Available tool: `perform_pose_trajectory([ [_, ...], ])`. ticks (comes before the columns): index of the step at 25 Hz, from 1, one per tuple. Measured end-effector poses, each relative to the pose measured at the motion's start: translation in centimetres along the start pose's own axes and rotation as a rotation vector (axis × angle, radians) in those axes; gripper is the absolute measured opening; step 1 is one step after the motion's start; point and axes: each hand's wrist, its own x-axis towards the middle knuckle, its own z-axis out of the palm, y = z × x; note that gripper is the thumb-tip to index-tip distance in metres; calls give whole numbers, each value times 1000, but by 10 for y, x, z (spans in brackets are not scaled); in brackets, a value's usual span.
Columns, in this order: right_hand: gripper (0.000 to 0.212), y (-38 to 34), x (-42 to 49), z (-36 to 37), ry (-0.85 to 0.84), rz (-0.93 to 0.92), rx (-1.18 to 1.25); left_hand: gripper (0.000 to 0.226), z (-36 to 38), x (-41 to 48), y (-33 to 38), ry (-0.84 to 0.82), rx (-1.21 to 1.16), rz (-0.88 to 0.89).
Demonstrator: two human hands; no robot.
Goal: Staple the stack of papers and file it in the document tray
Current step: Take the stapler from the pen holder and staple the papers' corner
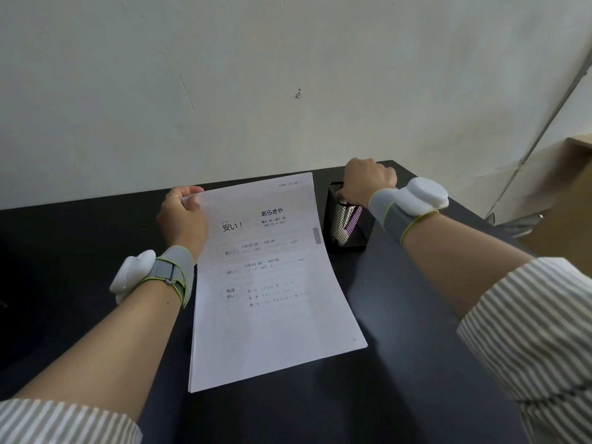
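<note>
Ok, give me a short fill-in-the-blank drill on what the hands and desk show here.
1. The left hand pinches the top ____ corner of the stack of papers.
2. The right hand reaches into the black ____ holder.
3. The holder stands to the ____ of the stack on the dark desk.

Missing words: left; mesh; right

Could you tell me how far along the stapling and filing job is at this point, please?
Early on. Done: the stack of papers lies on the black desk, edges roughly squared. In hand: the left hand lifts its top left corner in a pinch grip, while the right hand reaches into the black mesh holder, presumably for a stapler. Left: stapling and filing; no staple or document tray shows.
</note>
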Motion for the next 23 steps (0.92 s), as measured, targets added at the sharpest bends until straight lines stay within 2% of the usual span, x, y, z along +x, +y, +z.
perform_pose_trajectory([
  [14,10,-1,-10,-7,-68,25,35,18,3,-5,6,-34,-50,39],
  [19,30,-1,-16,-12,-74,27,25,18,-1,-10,13,-21,-62,71],
  [23,30,-2,-15,-10,-138,4,-35,18,-1,-12,16,-32,-67,86],
])
